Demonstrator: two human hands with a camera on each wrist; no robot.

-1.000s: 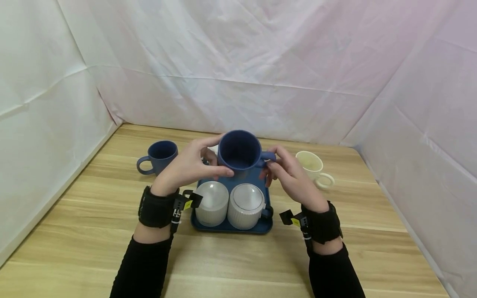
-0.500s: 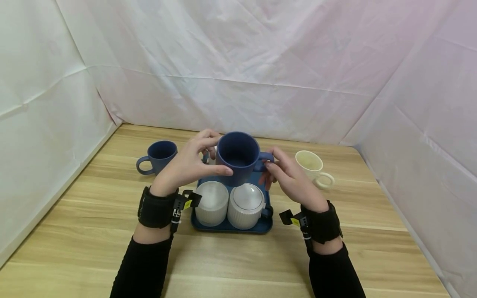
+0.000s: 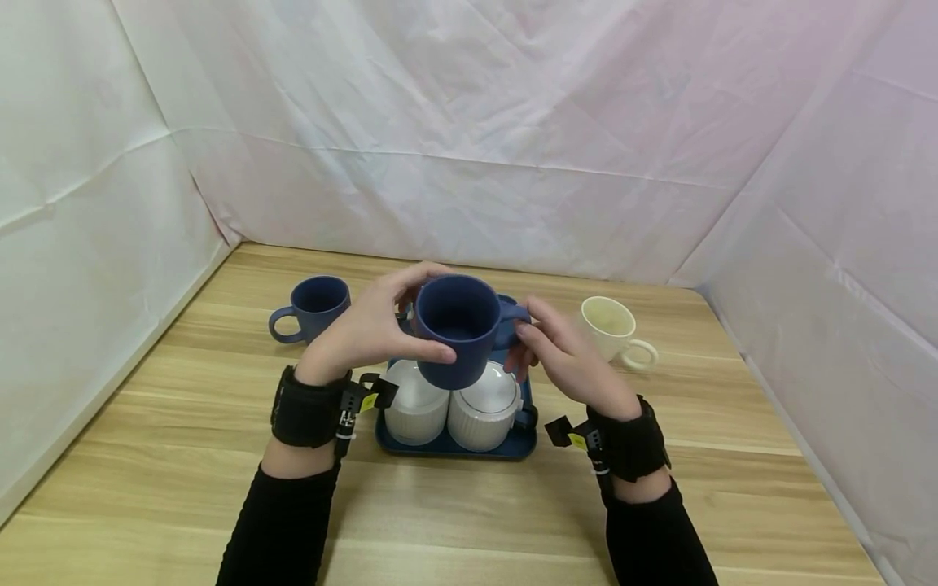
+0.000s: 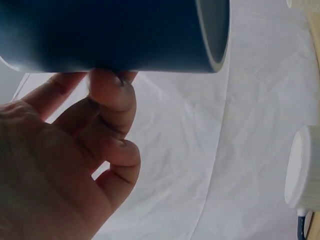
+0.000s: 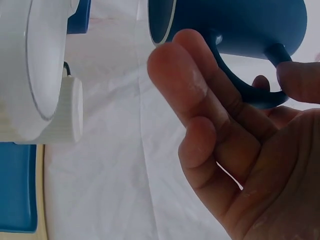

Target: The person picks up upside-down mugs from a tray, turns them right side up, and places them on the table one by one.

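Both hands hold a dark blue mug [image 3: 454, 330] in the air above a blue tray [image 3: 454, 443]. My left hand [image 3: 370, 330] grips the mug's body [image 4: 110, 35], thumb in front and fingers behind. My right hand [image 3: 560, 358] pinches its handle [image 5: 250, 92] on the right side. The mug tips with its mouth toward me. On the tray stand two white ribbed cups [image 3: 416, 411] [image 3: 487, 415], upside down, just below the mug.
A second dark blue mug [image 3: 311, 308] stands on the wooden table [image 3: 469, 521] at the left. A cream mug [image 3: 614, 330] stands at the right. White sheeting walls the table in on three sides.
The held mug has come down and toward me, a little left, and has tipped further. Both hands moved with it. The mugs on the table and tray stayed put.
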